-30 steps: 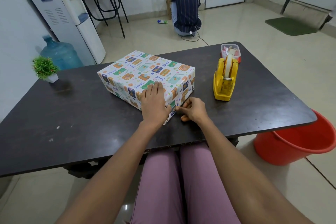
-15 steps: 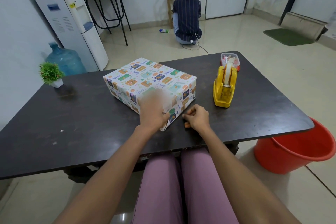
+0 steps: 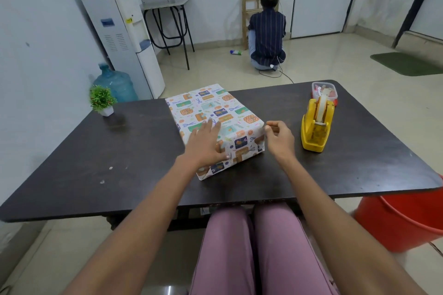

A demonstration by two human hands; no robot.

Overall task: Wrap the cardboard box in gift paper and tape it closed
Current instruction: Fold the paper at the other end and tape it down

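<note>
Hands are turning the box (image 3: 215, 124) on the counter (image 3: 119, 163); it has swung round since a moment ago. The left hand (image 3: 206, 146) is lying flat and spread on top. The right hand (image 3: 279, 137) is curling at the near right corner, maybe pinching paper. Farther off, the tape holder (image 3: 316, 127) is waiting, so taping likely comes next.

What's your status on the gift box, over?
Left hand flat on top of the wrapped box. Right hand curled at its right corner, grip on paper unclear. Tape dispenser right of box, nothing blocking.
</note>
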